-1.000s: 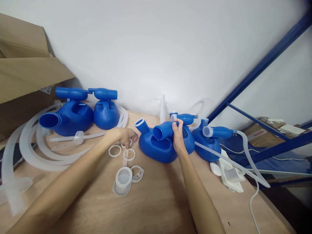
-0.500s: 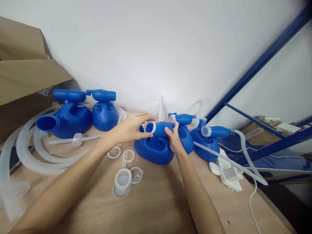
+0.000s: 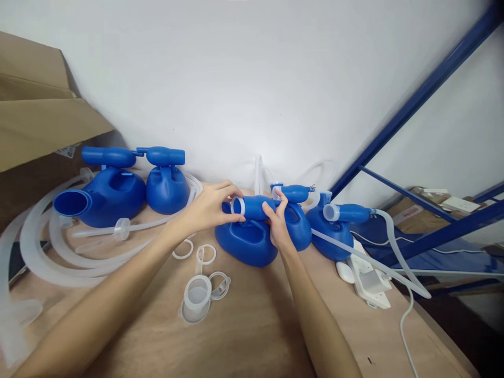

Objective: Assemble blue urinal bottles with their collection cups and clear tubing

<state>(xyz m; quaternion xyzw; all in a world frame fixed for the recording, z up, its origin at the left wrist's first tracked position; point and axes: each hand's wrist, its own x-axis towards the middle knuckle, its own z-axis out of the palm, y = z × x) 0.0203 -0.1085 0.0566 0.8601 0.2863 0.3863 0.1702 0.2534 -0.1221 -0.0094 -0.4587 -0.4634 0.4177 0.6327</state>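
A blue, tube-shaped plastic piece (image 3: pixel 254 208) lies across the top of a blue plastic bottle (image 3: pixel 247 244) with a hollow handle. Round the right part of this piece, the thumb and fingers of my right hand (image 3: pixel 277 220) are closed. At its left end a white plastic ring (image 3: pixel 238 207) sits around the mouth, pinched between the thumb and fingers of my left hand (image 3: pixel 216 206). Below my left wrist, loose white rings (image 3: pixel 207 254) and a clear cap with a hinged lid (image 3: pixel 197 293) rest on the wooden table (image 3: pixel 244 325).
More blue bottles (image 3: pixel 167 190) stand to the left, beside coiled clear hoses (image 3: pixel 35 247) and a cardboard box (image 3: pixel 39 121). Rightward are a blue bottle with a hose (image 3: pixel 333 239), a white power strip (image 3: pixel 370 283) and a blue metal rack (image 3: pixel 417 100).
The mouth of the blue piece has turned away from me and now points more to the left. Both hands keep their hold on it and the ring.
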